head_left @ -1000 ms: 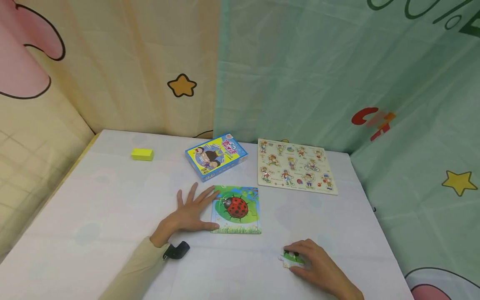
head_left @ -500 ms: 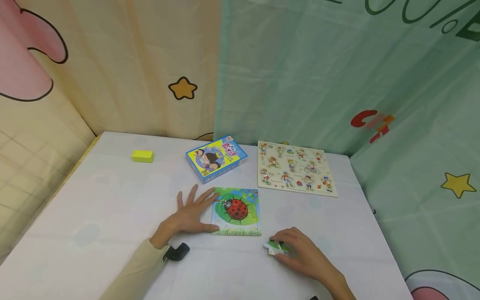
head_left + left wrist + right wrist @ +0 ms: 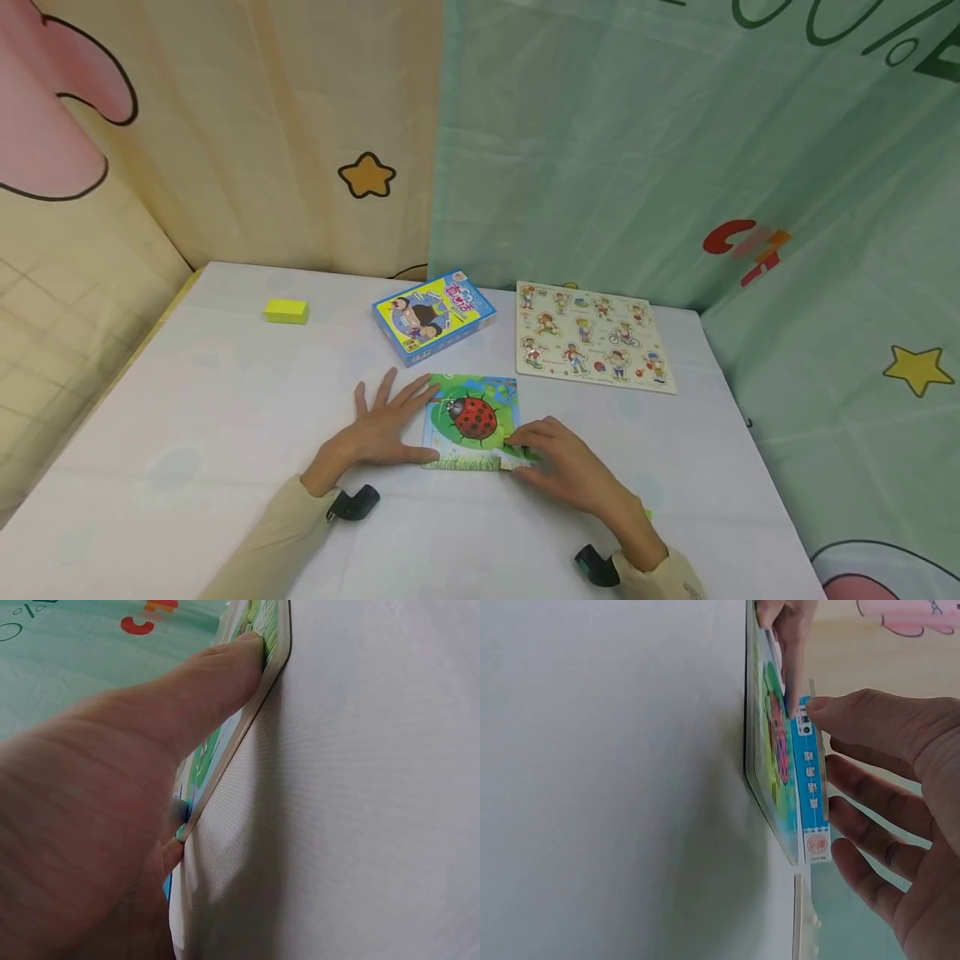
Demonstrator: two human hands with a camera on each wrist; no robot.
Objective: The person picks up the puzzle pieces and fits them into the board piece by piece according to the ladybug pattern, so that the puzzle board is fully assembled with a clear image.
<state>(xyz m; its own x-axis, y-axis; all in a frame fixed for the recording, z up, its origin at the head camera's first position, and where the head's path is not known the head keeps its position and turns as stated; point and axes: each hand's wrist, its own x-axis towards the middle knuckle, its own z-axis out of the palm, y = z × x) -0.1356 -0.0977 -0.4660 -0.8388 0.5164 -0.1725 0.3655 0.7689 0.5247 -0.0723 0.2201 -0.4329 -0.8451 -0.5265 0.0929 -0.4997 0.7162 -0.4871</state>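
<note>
A square ladybug jigsaw puzzle [image 3: 472, 417] lies flat on the white-covered table. My left hand [image 3: 378, 429] rests at its left side with fingers spread; the thumb [image 3: 240, 664] presses on the board's lower edge in the left wrist view. Over the puzzle's lower right corner, my right hand [image 3: 562, 467] pinches a green and white puzzle piece [image 3: 517, 452], which overlaps the board in the head view. Seen edge-on in the right wrist view, that piece [image 3: 823, 776] sits between the thumb and fingers, above the board's face. The fingers cover part of it in the head view.
Behind the puzzle lies a blue and yellow box [image 3: 433, 317]. A wooden board with cartoon children [image 3: 588, 337] is at the back right, and a yellow-green block [image 3: 287, 312] at the back left. Curtains stand behind the table.
My right hand has carried the puzzle piece left and away from me, from the bare table to the puzzle's lower right corner. The left hand has stayed in place.
</note>
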